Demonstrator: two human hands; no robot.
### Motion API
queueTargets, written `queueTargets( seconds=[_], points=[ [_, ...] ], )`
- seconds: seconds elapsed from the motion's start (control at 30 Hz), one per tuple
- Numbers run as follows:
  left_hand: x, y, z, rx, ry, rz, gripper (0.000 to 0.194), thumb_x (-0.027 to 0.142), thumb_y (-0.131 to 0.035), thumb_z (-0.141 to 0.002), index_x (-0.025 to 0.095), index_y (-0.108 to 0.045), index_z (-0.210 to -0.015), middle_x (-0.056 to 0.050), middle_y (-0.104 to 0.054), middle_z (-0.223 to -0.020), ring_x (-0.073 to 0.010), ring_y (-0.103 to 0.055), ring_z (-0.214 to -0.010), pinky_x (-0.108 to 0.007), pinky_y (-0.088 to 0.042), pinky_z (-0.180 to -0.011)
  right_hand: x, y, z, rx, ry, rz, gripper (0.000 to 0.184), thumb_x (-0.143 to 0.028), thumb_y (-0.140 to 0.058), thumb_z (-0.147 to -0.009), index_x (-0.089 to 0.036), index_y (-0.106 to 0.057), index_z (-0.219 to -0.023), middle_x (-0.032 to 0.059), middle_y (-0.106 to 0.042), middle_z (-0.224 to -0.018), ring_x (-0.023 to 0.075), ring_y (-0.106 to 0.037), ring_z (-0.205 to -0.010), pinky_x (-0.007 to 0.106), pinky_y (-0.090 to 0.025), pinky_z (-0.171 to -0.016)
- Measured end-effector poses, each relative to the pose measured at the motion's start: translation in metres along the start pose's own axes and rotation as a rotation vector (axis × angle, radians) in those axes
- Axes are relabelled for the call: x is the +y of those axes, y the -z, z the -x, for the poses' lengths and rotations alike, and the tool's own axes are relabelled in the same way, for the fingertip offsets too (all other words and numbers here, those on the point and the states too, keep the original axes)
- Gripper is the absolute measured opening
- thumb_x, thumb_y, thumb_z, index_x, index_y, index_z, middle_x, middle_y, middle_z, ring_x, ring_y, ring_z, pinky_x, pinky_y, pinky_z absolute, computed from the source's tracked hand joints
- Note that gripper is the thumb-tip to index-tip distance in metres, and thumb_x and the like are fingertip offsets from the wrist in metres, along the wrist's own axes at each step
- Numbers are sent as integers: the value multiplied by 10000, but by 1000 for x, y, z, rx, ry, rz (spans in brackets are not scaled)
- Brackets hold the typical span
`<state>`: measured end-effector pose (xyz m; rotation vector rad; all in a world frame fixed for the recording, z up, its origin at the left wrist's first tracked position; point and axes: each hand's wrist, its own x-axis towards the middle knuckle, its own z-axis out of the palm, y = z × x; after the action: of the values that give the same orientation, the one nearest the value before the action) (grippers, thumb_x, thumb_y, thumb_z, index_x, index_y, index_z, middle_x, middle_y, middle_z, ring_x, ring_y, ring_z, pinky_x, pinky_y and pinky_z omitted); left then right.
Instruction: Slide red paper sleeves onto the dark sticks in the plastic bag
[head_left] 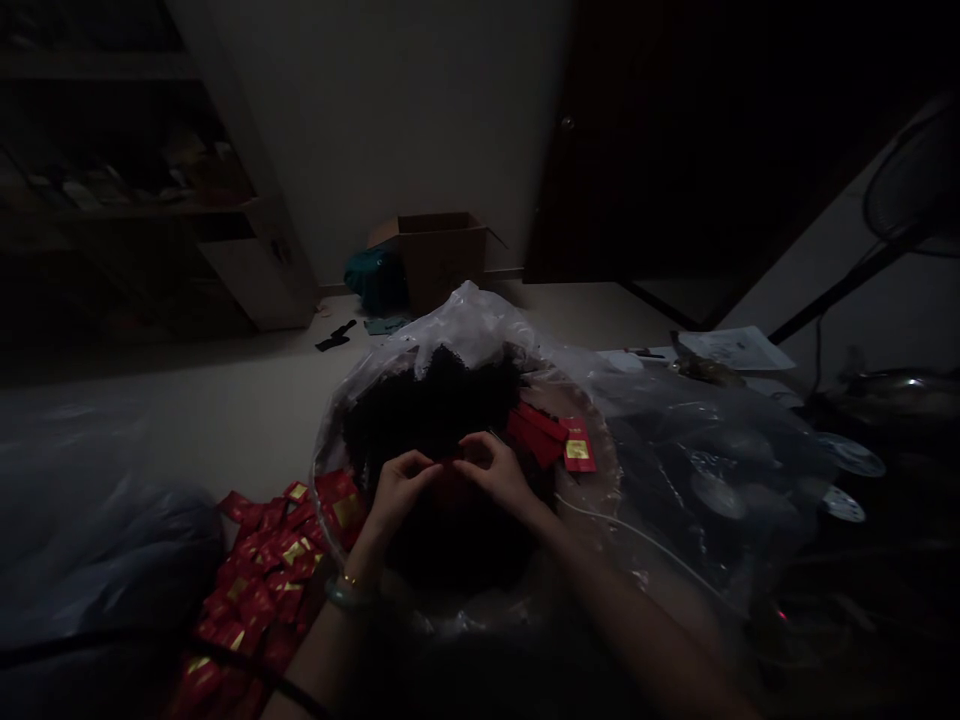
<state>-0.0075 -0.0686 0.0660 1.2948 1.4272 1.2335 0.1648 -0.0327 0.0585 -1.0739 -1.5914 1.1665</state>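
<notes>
Over a heap of dark, fuzzy black material [435, 405], my left hand [405, 485] and my right hand [491, 470] face each other with thumbs and fingers pinched. A dim red packet [448, 463] shows between the fingertips; most of it is lost in shadow. The heap lies within a round, plastic-lined surface [592, 490]. To the right of my right hand lie plain red packets [536, 433] and a red packet with a gold label [578, 447]. Another red packet with gold [343, 503] sits by my left wrist.
A large pile of red and gold packets [262, 570] spreads at lower left. Clear plastic sheeting [480, 315] rises behind the heap and extends right. A white cord [637, 530] crosses at right. An open cardboard box [442, 255] and a teal bag [375, 280] stand by the wall.
</notes>
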Motion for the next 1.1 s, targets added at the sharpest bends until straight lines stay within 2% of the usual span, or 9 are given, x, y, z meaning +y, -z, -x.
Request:
queueTargets(
  seconds=[0.1, 0.2, 0.3, 0.4, 0.57, 0.73, 0.83, 0.93, 1.1],
  points=[
    [-3, -5, 1, 42, 51, 63, 266, 410, -708, -616, 156, -632, -626, 12, -629, -612, -140, -572, -621, -237, -451, -621, 1, -1, 2, -45, -53, 24, 150, -297, -677, -675, -177, -632, -753, 5, -642, -723, 157, -601, -714, 289, -487, -688],
    [-6, -10, 5, 64, 103, 134, 304, 394, -724, -609, 154, -645, -778, -3, -669, -734, -158, -608, -707, -254, -473, -678, 1, -3, 1, 11, -80, -8, 187, -359, -653, -679, -181, -596, -683, -3, -615, -664, 152, -583, -639, 275, -487, -598],
    [-12, -15, 12, -70, 166, 163, 536, 276, -822, -459, 149, -622, -940, -24, -692, -844, -176, -626, -769, -267, -479, -710, 1, -5, -2, 113, -133, -128, 270, -447, -634, -664, -188, -568, -699, -14, -580, -645, 132, -541, -534, 244, -454, -448],
    [-20, -16, 19, -214, 289, 117, 425, 283, -828, -441, 122, -616, -772, -8, -650, -650, -155, -594, -606, -249, -451, -587, 1, -3, -3, 165, -145, -154, 295, -468, -633, -651, -188, -553, -698, -25, -561, -631, 101, -491, -455, 221, -411, -382],
    [-25, -16, 23, -245, 378, 29, 288, 329, -768, -516, 137, -556, -554, 19, -542, -449, -110, -489, -421, -222, -361, -443, 0, 6, -5, 144, -116, -106, 252, -417, -621, -661, -177, -553, -691, -32, -555, -604, 77, -456, -407, 209, -375, -390],
    [-27, -11, 15, -225, 333, -205, 215, 265, -726, -549, 131, -563, -509, 39, -506, -412, -111, -487, -413, -205, -327, -421, -2, 10, -6, 142, -69, -47, 232, -409, -602, -686, -181, -569, -707, -21, -578, -612, 106, -500, -467, 228, -406, -450],
    [-27, -8, 12, -263, 222, -159, 209, 247, -747, -531, 112, -659, -664, 10, -630, -560, -164, -597, -567, -233, -442, -534, -6, 9, -2, 122, 12, 0, 211, -399, -619, -703, -190, -591, -719, 2, -624, -676, 149, -573, -619, 258, -467, -580],
    [-23, -8, 13, -227, 69, 4, 443, 255, -784, -518, 138, -687, -935, -45, -721, -851, -218, -653, -784, -303, -511, -713, -15, 8, 6, 15, 111, 48, 165, -362, -623, -744, -200, -609, -717, 17, -638, -713, 166, -590, -691, 287, -480, -664],
    [-18, -9, 17, -85, -44, -74, 298, 326, -752, -610, 155, -717, -852, -55, -729, -802, -221, -658, -753, -310, -516, -703, -24, 6, 18, -176, 357, 109, 105, -308, -647, -770, -207, -620, -776, 38, -609, -813, 154, -569, -722, 284, -481, -672]
  ],
)
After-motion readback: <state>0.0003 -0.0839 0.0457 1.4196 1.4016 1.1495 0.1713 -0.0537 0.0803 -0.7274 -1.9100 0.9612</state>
